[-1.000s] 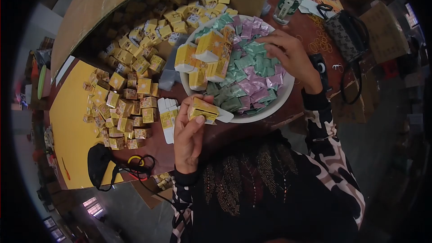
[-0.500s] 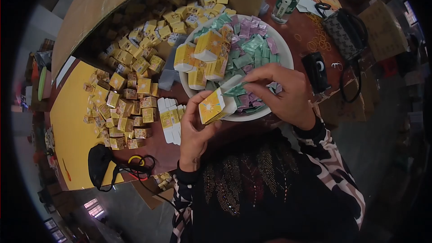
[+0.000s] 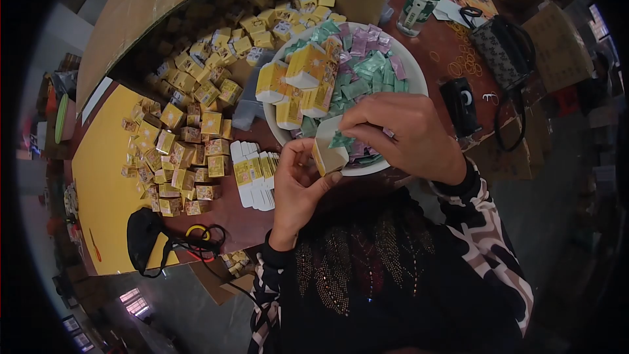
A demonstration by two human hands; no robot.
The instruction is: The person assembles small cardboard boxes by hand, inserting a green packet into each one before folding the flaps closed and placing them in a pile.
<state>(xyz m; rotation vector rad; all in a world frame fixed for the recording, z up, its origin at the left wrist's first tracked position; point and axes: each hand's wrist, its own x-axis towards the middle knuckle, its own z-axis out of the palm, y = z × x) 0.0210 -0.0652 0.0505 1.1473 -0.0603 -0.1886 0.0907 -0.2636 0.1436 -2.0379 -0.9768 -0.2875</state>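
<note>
While the left hand (image 3: 298, 187) clasps a small open carton (image 3: 325, 149) just over the 6 o'clock rim of the white bowl (image 3: 415, 76), the right hand (image 3: 406, 134) pinches a green sachet (image 3: 341, 139) at the carton's mouth, fingers curled tight around it. Green and pink sachets fill the bowl, with several yellow cartons (image 3: 303, 82) heaped at its 9 o'clock side. No lettering on any pack can be read. Flat carton blanks (image 3: 254, 170) lie at 9 o'clock of the left hand, touching the pile of filled yellow boxes (image 3: 180, 137) beyond. At 1 o'clock of the bowl stands a green-and-white bottle (image 3: 419, 3); a black device (image 3: 458, 106) lies at 3 o'clock. Bare counter (image 3: 452, 46) shows only between bowl and bottle.
</note>
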